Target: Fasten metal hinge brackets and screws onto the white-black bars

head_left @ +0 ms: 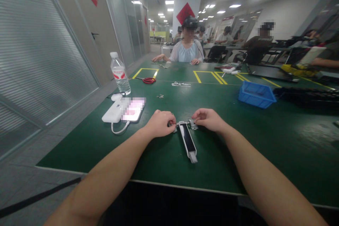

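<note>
A long white piece with a black face (pixel 189 137) lies flat on the green table, a pale grey tab (pixel 193 157) at its near end. Across its far end runs a thin metal rod with small metal fittings on both sides. My left hand (pixel 160 123) is closed around the left fitting, which its fingers mostly hide. On the other side, my right hand (pixel 209 119) has thumb and fingers pinched at the edge of a grey metal bracket (pixel 193 124). Farther off lie some tiny metal parts (pixel 160 96) and a small group of silvery strips (pixel 181 84).
Left of my hands are a white power bank (pixel 112 112) with a cable, a phone (pixel 135 110) and a water bottle (pixel 120 76). Red-handled scissors (pixel 149 81) lie beyond. A blue bin (pixel 256 94) stands right. Another person (pixel 186 50) sits across the table (pixel 106 159).
</note>
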### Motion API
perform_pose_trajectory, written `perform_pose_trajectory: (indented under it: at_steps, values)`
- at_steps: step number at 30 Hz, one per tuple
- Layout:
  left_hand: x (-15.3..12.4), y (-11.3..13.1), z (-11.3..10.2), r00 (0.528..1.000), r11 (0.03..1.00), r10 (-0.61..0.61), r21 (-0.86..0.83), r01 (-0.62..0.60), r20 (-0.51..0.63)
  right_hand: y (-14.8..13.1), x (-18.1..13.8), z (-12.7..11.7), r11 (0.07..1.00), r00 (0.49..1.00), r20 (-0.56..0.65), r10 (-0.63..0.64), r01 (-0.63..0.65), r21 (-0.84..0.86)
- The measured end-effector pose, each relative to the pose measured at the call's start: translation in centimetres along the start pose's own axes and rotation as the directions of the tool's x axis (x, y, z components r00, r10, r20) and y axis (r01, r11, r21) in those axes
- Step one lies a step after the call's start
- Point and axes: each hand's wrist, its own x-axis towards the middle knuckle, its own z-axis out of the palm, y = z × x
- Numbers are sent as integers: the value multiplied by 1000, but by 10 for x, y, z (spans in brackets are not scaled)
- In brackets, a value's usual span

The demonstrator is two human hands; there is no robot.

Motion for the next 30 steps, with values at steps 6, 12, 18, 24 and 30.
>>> perform_pose_trajectory:
  at_steps: [6, 12, 18, 24, 30]
  values:
    - [1, -1, 2, 1000, 1000, 1, 8, -1, 2, -2, -1, 2, 999, 1000, -12, -15, 14, -36]
    - [1, -1, 0, 1000, 1000, 5, 4, -5, 1, -4, -2, 2, 997, 999, -37, -30, 28, -65]
    - [0, 0, 1, 1000, 1000, 6, 22, -6, 3, -3, -2, 2, 997, 998, -41, -38, 36, -64]
    - [0, -2, 3, 1000, 1000, 14, 10, -14, -15, -4, -3, 2, 996, 999, -38, -26, 23, -87]
    - [0, -3, 4, 1000, 1000, 16, -2, -16, -19, -5, -3, 3, 996, 999, -33, -24, 21, -89]
